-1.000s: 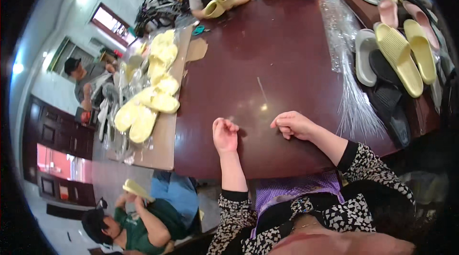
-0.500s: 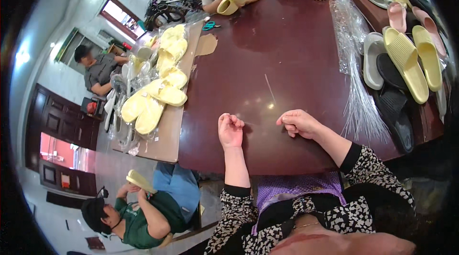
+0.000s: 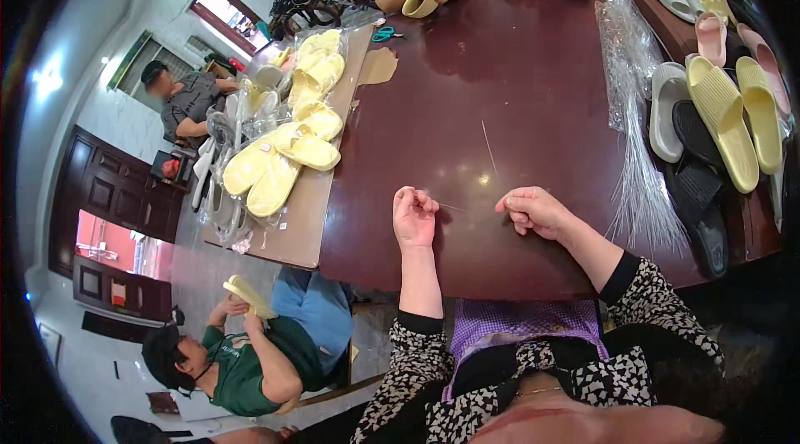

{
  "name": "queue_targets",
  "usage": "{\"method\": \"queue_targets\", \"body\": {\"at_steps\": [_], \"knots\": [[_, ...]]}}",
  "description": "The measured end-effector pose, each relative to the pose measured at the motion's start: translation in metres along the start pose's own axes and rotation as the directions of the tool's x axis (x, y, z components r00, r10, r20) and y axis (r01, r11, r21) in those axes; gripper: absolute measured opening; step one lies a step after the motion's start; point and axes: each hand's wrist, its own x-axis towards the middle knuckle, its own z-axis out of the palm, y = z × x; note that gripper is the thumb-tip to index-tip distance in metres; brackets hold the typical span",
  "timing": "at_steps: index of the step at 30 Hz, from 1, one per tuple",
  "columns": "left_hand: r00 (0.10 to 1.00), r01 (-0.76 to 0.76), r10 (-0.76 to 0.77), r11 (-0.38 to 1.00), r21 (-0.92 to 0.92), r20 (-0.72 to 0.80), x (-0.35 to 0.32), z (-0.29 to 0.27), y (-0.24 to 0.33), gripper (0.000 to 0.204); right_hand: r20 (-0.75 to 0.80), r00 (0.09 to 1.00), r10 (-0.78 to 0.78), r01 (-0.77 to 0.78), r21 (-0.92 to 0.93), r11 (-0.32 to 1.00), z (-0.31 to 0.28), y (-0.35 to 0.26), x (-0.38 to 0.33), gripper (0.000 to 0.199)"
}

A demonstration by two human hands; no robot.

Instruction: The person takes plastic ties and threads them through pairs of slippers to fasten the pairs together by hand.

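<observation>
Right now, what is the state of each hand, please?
Left hand: closed, fingers curled, seemingly holding a thin strand.
Right hand: closed, fingers curled; whether it holds anything cannot be told.

Tabletop (image 3: pixel 433 111) stretching open mid-span, one thin strand (image 3: pixel 490 149) lying there, bagged slippers (image 3: pixel 279 162) blocking the left, strand bundle (image 3: pixel 642 194) blocking the right
</observation>
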Motion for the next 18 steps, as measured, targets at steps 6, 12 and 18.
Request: {"method": "queue_targets", "body": {"at_steps": [6,12,18], "knots": [[1.0,-0.002,0.002,1.0,0.015,-0.011,0.001,-0.001,0.004,0.005,0.001,1.0,-0.009,0.009,-0.013,1.0,0.003,0.001,0.003,0.019],[1.0,0.026,-0.026,1.0,-0.017,0.0,0.001,0.002,0.002,0.005,-0.006,1.0,-0.02,0.02,-0.012,1.0,-0.003,0.0,0.0,0.019],[0.999,0.02,-0.02,1.0,0.004,0.028,-0.001,0.002,0.0,0.005,0.053,0.998,-0.017,0.02,-0.06,0.998,-0.006,0.0,0.001,0.021]]}}
